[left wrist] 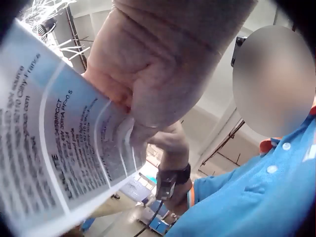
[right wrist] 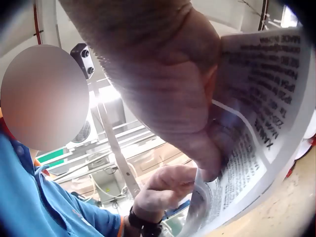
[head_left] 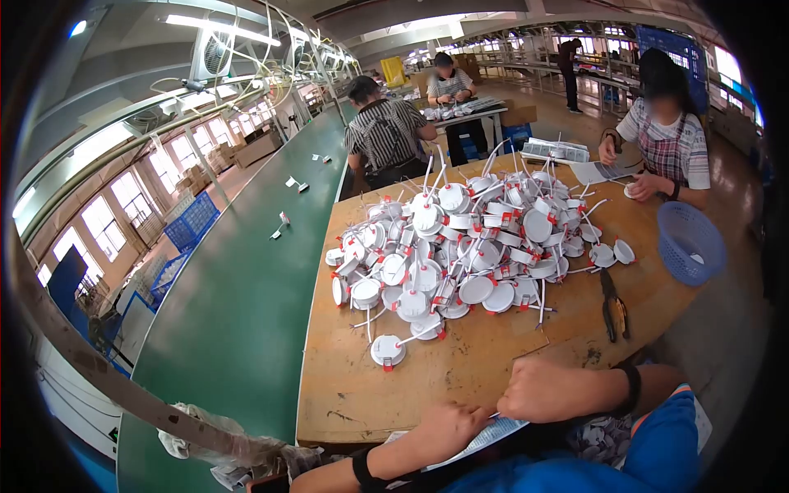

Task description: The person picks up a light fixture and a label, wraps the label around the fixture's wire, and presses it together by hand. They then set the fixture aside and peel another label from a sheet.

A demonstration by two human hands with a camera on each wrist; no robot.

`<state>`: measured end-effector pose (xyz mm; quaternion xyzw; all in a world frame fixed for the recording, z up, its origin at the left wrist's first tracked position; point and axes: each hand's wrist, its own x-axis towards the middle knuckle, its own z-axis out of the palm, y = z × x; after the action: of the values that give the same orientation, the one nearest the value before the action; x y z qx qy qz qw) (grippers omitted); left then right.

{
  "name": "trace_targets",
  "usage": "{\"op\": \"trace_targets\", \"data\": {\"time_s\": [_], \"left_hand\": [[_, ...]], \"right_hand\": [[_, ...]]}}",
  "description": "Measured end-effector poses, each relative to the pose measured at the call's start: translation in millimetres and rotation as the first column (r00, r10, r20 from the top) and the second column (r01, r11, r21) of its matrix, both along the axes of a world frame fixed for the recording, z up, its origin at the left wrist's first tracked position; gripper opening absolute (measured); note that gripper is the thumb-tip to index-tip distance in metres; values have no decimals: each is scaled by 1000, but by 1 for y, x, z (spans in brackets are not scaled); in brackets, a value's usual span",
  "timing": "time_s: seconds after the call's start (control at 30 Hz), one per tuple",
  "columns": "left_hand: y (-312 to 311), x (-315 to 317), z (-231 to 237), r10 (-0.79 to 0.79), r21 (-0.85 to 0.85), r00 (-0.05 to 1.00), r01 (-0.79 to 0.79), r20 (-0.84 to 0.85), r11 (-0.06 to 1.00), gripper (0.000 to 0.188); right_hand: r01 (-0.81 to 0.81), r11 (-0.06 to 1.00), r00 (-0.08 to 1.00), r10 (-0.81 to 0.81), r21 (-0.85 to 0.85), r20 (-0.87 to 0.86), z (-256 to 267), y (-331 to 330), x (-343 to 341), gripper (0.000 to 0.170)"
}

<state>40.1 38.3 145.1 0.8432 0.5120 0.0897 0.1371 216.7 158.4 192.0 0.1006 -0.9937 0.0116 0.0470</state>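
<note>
Both hands grip a label sheet (head_left: pixel 488 435) at the near edge of the wooden table, thumbs and fingers curled at its edge. My left hand (head_left: pixel 449 429) pinches it beside my right hand (head_left: pixel 542 391), the two nearly meeting. In the left wrist view the sheet (left wrist: pixel 64 143) bends in a curve, with dark print split by pale lines. The right wrist view also shows the printed sheet (right wrist: pixel 256 113) curving away from the right fingers. Ahead lies a heap of white round downlights (head_left: pixel 477 292) with red clips and white wires; one downlight (head_left: pixel 388 351) sits apart, nearest the hands.
Pliers (head_left: pixel 613 308) with dark handles lie on the table's right, near a blue plastic basket (head_left: pixel 689 246). A green conveyor belt (head_left: pixel 238 304) runs along the left, past a metal post (head_left: pixel 123 386). Across the table sits another person (head_left: pixel 670 140) at work.
</note>
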Motion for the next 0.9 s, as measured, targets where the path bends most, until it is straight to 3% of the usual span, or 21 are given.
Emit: {"op": "trace_targets", "data": {"time_s": [0.2, 0.3, 0.33, 0.43, 0.47, 0.53, 0.6, 0.7, 0.8, 0.9], "left_hand": [[-25, -17, 0, 54, 71, 997, -58, 62, 996, 18], [-48, -39, -6, 168, -68, 986, -167, 7, 984, 18], [-53, -47, -8, 226, 59, 959, -239, 171, 969, 18], [-55, -53, -14, 328, -80, 937, -320, 119, 944, 19], [-48, -48, -22, 243, 19, 945, -253, 220, 967, 19], [-35, -31, -18, 187, 9, 972, -191, 142, 982, 19], [-22, -16, 2, 156, 18, 987, -157, 25, 987, 21], [-18, -20, 3, 81, 76, 997, -82, 20, 994, 17], [-33, -19, 6, 87, 79, 995, -91, 51, 993, 18], [-54, -28, 19, 292, -41, 955, -291, 50, 956, 12]], "right_hand": [[50, 991, 998, -46, -123, 36, -8, 4, 15, 11], [192, 974, 981, -189, -118, 37, 0, 31, 57, 12], [276, 956, 961, -273, -96, 47, 7, 43, 69, 14], [408, 909, 859, -412, -81, -303, 12, 46, 68, 17], [277, 961, 922, -272, -21, -274, 20, 36, 54, 24], [193, 965, 932, -238, -180, -274, 21, -2, 15, 20], [129, 982, 982, -146, -141, -118, 4, -16, -9, 19], [36, 999, 999, -36, 23, 13, -15, -13, -18, 13], [-9, 996, 994, 19, -94, 109, -15, -4, -7, 11], [-11, 959, 998, -8, -282, -66, -22, 12, 13, 15]]}}
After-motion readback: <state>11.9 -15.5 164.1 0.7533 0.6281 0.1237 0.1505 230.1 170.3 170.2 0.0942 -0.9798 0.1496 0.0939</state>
